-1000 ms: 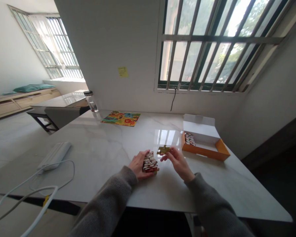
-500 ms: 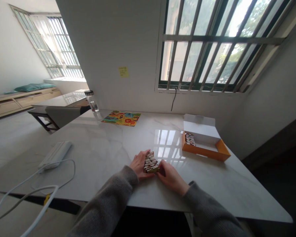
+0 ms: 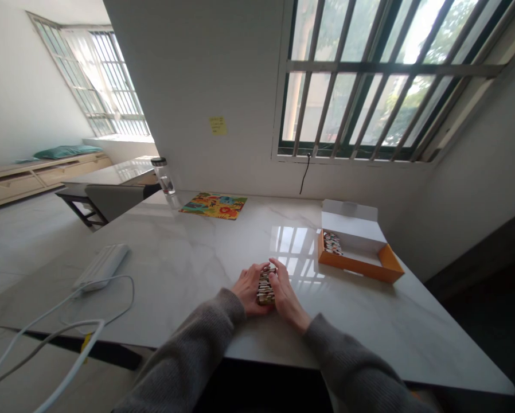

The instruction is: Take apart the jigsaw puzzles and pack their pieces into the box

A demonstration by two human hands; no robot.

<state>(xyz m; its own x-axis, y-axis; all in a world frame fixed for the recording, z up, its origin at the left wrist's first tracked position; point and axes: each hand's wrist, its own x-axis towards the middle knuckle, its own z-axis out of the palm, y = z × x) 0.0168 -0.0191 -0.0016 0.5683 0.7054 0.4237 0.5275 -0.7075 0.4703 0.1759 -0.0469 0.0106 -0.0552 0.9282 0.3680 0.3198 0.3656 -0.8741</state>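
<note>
Between my two hands, near the front of the table, stands a stack of jigsaw puzzle pieces (image 3: 265, 288), its many thin layers showing light and brown edges. My left hand (image 3: 249, 288) is wrapped along its left side. Fingers of my right hand (image 3: 285, 292) press against the right side, covering part of the stack. To the right, an orange box (image 3: 361, 268) with its white lid folded back holds another stack of similar pieces (image 3: 332, 242) at its left end.
A colourful animal picture sheet (image 3: 214, 205) lies near the wall, with a clear bottle (image 3: 164, 178) left of it. On the left side of the table rests a white power strip (image 3: 102, 267) with white cables (image 3: 63, 327) hanging over the front edge.
My right hand has moved up from the stack's lower right corner to its right side, fingers now laid along it. The stack looks straighter, and the view has shifted slightly.
</note>
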